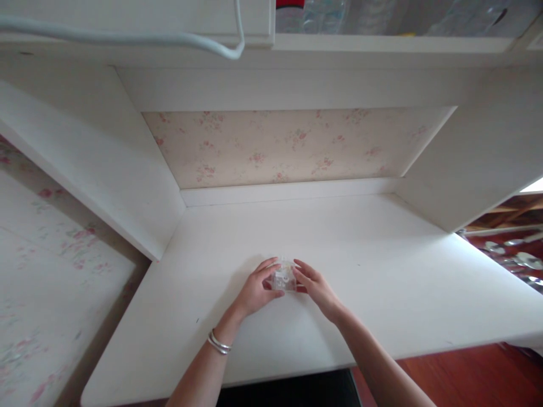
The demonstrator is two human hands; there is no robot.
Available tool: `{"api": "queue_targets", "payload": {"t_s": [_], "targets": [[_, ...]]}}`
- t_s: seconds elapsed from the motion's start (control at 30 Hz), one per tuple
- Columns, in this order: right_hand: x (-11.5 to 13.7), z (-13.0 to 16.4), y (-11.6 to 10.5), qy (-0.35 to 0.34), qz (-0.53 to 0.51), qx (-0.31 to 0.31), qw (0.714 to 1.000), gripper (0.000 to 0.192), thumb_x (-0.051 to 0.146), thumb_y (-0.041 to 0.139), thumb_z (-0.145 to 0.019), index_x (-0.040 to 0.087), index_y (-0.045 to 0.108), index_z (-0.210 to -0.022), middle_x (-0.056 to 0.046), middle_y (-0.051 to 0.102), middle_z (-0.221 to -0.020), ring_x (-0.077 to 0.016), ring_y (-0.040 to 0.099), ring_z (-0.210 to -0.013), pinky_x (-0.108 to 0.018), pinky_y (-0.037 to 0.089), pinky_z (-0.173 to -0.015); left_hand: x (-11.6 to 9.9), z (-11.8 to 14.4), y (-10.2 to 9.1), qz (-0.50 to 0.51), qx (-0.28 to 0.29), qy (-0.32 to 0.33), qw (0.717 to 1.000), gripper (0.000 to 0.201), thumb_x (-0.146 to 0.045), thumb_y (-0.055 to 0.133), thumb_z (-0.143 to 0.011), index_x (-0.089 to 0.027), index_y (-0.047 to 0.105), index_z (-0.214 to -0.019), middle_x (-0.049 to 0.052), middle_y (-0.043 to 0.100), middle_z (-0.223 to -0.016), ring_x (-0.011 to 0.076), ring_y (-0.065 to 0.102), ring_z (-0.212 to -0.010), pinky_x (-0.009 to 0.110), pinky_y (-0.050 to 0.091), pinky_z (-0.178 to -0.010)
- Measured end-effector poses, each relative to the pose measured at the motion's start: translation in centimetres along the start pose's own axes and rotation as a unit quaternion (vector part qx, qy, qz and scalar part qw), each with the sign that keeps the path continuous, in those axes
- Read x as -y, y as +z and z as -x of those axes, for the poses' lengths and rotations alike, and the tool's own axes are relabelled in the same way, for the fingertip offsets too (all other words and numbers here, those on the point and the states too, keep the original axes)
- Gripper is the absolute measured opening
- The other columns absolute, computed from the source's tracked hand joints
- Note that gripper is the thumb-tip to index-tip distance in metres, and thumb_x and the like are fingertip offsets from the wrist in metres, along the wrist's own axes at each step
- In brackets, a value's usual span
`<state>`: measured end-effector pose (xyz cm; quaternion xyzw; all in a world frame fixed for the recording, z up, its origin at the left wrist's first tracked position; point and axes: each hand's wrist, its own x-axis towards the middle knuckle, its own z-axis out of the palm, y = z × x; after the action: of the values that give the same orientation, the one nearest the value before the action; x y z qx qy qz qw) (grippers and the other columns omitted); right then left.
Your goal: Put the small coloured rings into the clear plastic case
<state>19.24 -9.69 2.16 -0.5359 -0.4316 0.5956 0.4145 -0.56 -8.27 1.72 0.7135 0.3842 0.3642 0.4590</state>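
A small clear plastic box (283, 278) is on or just over the white desk (271, 232), between my two hands. Some small pale pieces show through its wall, too small to name. My left hand (258, 287) grips the box from the left, its fingers curved behind and the thumb along the front lower edge. From the other side, my right hand (313, 284) closes on it with fingers at the top right and thumb low. Two silver bangles (219, 342) circle my left wrist.
Over the desk hangs a cabinet shelf (390, 44) with clear plastic containers. A white tube-like arm (127, 38) crosses the upper left. Side panels (139, 186) bound the desk. A dark seat (292, 390) stands at the front edge, and shiny round metal objects (528, 260) lie far right.
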Motion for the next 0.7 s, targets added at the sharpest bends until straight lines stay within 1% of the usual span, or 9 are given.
{"api": "queue_targets", "payload": {"t_s": [0.13, 0.2, 0.23, 0.3, 0.37, 0.43, 0.57, 0.63, 0.7], "targets": [[0.4, -0.1, -0.4, 0.005, 0.034, 0.027, 0.999, 0.048, 0.048, 0.056, -0.08, 0.018, 0.057, -0.117, -0.005, 0.067, -0.086, -0.0153, 0.062, -0.07, -0.026, 0.05, -0.058, -0.1, 0.1, 0.5, 0.083, 0.036, -0.051, 0.995, 0.061, -0.027, 0.073, -0.069, -0.028, 0.051, -0.125, 0.01, 0.022, -0.149, 0.0193, 0.063, -0.095, 0.036, 0.056, -0.08], [0.8, -0.3, -1.0, 0.004, 0.033, 0.035, 0.999, 0.044, 0.048, 0.058, -0.079, 0.016, 0.061, -0.11, -0.005, 0.067, -0.079, -0.0143, 0.061, -0.064, -0.025, 0.048, -0.054, 0.1, 0.0, 0.6, 0.1, 0.038, -0.07, 0.992, 0.065, -0.029, 0.075, -0.067, -0.029, 0.049, -0.127, 0.009, 0.015, -0.151, 0.0189, 0.062, -0.096, 0.035, 0.056, -0.079], [1.1, -0.5, -1.6, 0.003, 0.024, 0.028, 0.999, 0.043, 0.047, 0.06, -0.077, 0.016, 0.062, -0.108, -0.005, 0.066, -0.078, -0.0143, 0.06, -0.063, -0.025, 0.048, -0.053, 0.3, 0.0, 0.7, 0.107, 0.035, -0.077, 0.991, 0.068, -0.029, 0.075, -0.066, -0.03, 0.047, -0.128, 0.009, 0.015, -0.151, 0.0187, 0.062, -0.096, 0.035, 0.056, -0.079], [1.7, -1.1, -3.3, -0.002, -0.007, -0.003, 1.0, 0.042, 0.045, 0.063, -0.076, 0.016, 0.062, -0.107, -0.006, 0.067, -0.081, -0.0149, 0.062, -0.064, -0.025, 0.049, -0.054, 0.6, -0.1, 0.6, 0.119, 0.025, -0.089, 0.989, 0.069, -0.03, 0.075, -0.067, -0.028, 0.046, -0.129, 0.011, 0.027, -0.146, 0.0179, 0.061, -0.094, 0.034, 0.055, -0.079], [2.4, -2.0, -5.9, -0.012, -0.04, -0.056, 0.998, 0.04, 0.043, 0.065, -0.075, 0.017, 0.062, -0.106, -0.009, 0.068, -0.089, -0.0157, 0.063, -0.067, -0.025, 0.051, -0.056, 0.9, -0.2, 0.5, 0.122, 0.021, -0.101, 0.987, 0.061, -0.03, 0.071, -0.071, -0.025, 0.047, -0.127, 0.012, 0.045, -0.132, 0.0158, 0.061, -0.089, 0.034, 0.053, -0.08], [3.1, -3.2, -9.2, -0.019, -0.059, -0.117, 0.991, 0.037, 0.041, 0.068, -0.072, 0.018, 0.064, -0.102, -0.009, 0.068, -0.092, -0.0148, 0.063, -0.065, -0.025, 0.052, -0.056, 1.0, -0.2, 0.5, 0.114, 0.021, -0.114, 0.987, 0.053, -0.031, 0.067, -0.075, -0.022, 0.05, -0.124, 0.01, 0.056, -0.117, 0.0141, 0.061, -0.084, 0.032, 0.052, -0.079], [4.1, -5.4, -17.0, -0.011, -0.039, -0.232, 0.972, 0.033, 0.032, 0.071, -0.068, 0.018, 0.066, -0.098, -0.007, 0.068, -0.095, -0.0128, 0.062, -0.063, -0.022, 0.051, -0.055, 0.9, -0.4, 0.5, 0.08, 0.028, -0.121, 0.989, 0.043, -0.035, 0.062, -0.079, -0.017, 0.056, -0.117, 0.007, 0.062, -0.102, 0.0134, 0.059, -0.08, 0.029, 0.049, -0.076], [4.3, -6.4, -20.7, 0.012, 0.019, -0.271, 0.962, 0.026, 0.03, 0.067, -0.07, 0.017, 0.067, -0.092, -0.008, 0.069, -0.091, -0.0126, 0.061, -0.06, -0.022, 0.049, -0.052, 0.8, -0.4, 0.5, 0.075, 0.031, -0.119, 0.99, 0.04, -0.037, 0.059, -0.08, -0.015, 0.058, -0.114, 0.007, 0.063, -0.097, 0.0129, 0.058, -0.077, 0.027, 0.049, -0.073], [4.2, -7.2, -23.6, 0.035, 0.116, -0.296, 0.948, 0.021, 0.032, 0.064, -0.071, 0.015, 0.068, -0.082, -0.01, 0.069, -0.08, -0.0143, 0.059, -0.055, -0.024, 0.046, -0.047, 0.7, -0.5, 0.5, 0.079, 0.031, -0.119, 0.989, 0.039, -0.038, 0.057, -0.082, -0.014, 0.058, -0.112, 0.006, 0.063, -0.091, 0.0125, 0.057, -0.073, 0.027, 0.048, -0.07]]}}
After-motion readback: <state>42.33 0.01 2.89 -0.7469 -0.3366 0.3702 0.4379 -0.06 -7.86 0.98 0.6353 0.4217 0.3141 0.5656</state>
